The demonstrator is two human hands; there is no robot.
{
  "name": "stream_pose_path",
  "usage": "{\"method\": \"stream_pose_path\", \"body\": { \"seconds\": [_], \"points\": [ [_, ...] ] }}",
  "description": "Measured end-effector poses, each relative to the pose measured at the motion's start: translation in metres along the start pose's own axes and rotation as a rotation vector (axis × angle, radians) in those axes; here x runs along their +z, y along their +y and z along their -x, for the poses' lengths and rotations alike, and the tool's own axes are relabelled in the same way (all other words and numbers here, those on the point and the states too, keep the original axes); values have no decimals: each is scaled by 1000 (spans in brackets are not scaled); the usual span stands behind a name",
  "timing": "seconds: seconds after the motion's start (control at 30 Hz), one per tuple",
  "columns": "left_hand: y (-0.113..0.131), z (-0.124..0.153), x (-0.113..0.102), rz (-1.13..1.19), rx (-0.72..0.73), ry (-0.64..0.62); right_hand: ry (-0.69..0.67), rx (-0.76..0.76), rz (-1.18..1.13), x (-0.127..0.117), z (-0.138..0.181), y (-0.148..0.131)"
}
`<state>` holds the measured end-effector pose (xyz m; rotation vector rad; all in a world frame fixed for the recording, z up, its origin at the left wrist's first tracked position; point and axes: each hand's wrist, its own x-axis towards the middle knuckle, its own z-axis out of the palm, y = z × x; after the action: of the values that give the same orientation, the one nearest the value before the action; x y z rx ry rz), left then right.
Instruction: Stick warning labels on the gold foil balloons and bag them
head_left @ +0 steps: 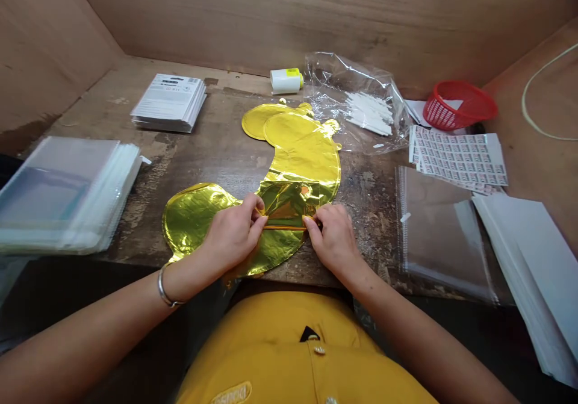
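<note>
Balloon [293, 151], flat gold foil, lies on the table [217, 145] just ahead of the person, curving from near left up to far centre. It looks light, thin, slick and easily creased. Left hand [232, 232] and right hand [334, 238] both pinch a straight fold running left-right; edges seem the best hold.

Worn dark wood worktable [217, 145], plywood back wall [316, 12] & side panels [40, 43], even, soft light, no windows in view
</note>
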<state>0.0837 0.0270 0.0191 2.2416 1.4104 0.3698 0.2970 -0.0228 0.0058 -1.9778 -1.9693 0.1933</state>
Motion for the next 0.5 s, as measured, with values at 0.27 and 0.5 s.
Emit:
{"method": "stream_pose_path", "body": {
  "seconds": [0.27, 0.5],
  "points": [
    [8, -10, -9, -256, 113, -138, -64, 1, 272, 1, -6, -10],
    [-5, -17, -13, -385, 808, -147, -90, -15, 282, 1, -12, -7]
  ]
}}
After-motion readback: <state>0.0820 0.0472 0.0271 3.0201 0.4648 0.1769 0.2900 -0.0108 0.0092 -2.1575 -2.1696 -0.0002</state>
